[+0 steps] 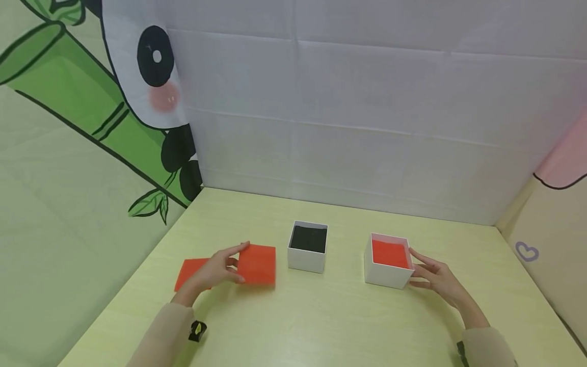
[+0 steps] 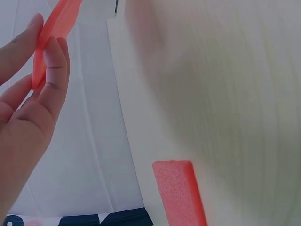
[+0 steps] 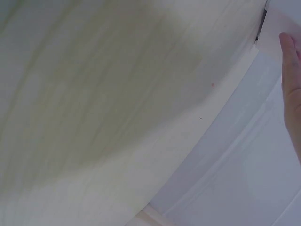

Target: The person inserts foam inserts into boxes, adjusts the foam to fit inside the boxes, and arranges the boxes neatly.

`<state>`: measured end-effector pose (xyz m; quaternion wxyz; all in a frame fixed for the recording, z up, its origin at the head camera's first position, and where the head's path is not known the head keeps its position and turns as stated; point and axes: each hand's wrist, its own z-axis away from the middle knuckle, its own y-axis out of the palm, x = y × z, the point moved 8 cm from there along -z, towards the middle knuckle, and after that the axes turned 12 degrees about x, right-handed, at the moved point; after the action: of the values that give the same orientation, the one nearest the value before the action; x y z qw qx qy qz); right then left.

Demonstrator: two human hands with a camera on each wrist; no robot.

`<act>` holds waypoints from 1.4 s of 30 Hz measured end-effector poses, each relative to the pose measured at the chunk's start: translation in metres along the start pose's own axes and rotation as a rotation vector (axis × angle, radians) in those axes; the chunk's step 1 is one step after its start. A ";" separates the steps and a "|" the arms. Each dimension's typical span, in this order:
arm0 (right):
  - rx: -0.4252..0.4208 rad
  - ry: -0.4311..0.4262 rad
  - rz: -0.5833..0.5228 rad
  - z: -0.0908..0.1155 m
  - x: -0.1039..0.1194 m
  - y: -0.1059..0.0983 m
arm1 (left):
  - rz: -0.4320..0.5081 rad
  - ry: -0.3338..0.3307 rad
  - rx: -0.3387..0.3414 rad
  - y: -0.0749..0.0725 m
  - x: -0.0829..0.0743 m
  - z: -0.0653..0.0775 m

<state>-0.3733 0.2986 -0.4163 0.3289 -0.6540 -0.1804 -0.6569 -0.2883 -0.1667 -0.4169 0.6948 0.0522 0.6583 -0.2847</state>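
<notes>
My left hand (image 1: 215,270) pinches a flat red square (image 1: 257,265), thumb on one face and fingertips on the other; in the left wrist view this thin red piece (image 2: 57,22) is held up above the tabletop. Behind that hand lies a second red piece (image 1: 190,269), which looks like a foam slab (image 2: 178,193) from the left wrist. On the right, my right hand (image 1: 437,281) rests its fairly straight fingers against the right side of a white box (image 1: 387,276). Red material (image 1: 390,253) fills most of this box.
Between the hands stands another white box (image 1: 306,261) with a black layer (image 1: 309,238) inside. The pale yellow table (image 1: 330,326) meets a hanging white cloth (image 1: 348,153) at the back. A panda-and-bamboo print (image 1: 87,97) covers the left side.
</notes>
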 end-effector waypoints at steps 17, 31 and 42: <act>0.029 -0.033 -0.039 -0.001 0.002 0.001 | -0.025 0.012 0.113 0.046 -0.012 0.001; 0.009 -0.005 -0.010 0.000 0.000 -0.001 | 0.021 0.073 0.153 0.080 -0.020 -0.016; -0.006 0.008 0.012 -0.001 -0.001 -0.002 | 0.065 0.088 0.177 0.105 -0.036 -0.038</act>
<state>-0.3751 0.2996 -0.4169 0.3316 -0.6534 -0.1733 -0.6580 -0.2724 -0.0503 -0.4192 0.6666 0.1473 0.6585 -0.3167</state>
